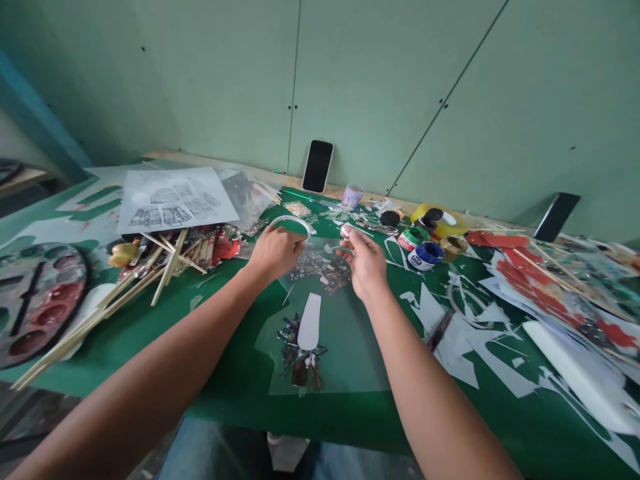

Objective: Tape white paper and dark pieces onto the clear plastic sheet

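Note:
My left hand (pixel 277 252) is closed on a white ring-shaped band (pixel 295 219), which curves above its knuckles and looks like a thin roll of tape. My right hand (pixel 366 260) is a little apart from it, fingers curled in a pinch. A small whitish bit shows at its fingertips, too small to name. Between and below the hands lies a clear plastic sheet (pixel 345 353). On it rest a white tapered paper piece (pixel 310 323) and dark patterned cut-outs (pixel 300 373). More dark patterned scraps (pixel 333 277) lie between the hands.
At left are a printed sheet (pixel 175 200), wooden sticks (pixel 170 270) and a paint palette (pixel 43 300). Paint jars (pixel 426 257) stand right of centre. White paper scraps (pixel 450 340) and a dark-handled cutting tool (pixel 441 330) lie at right. A phone (pixel 318 167) leans on the wall.

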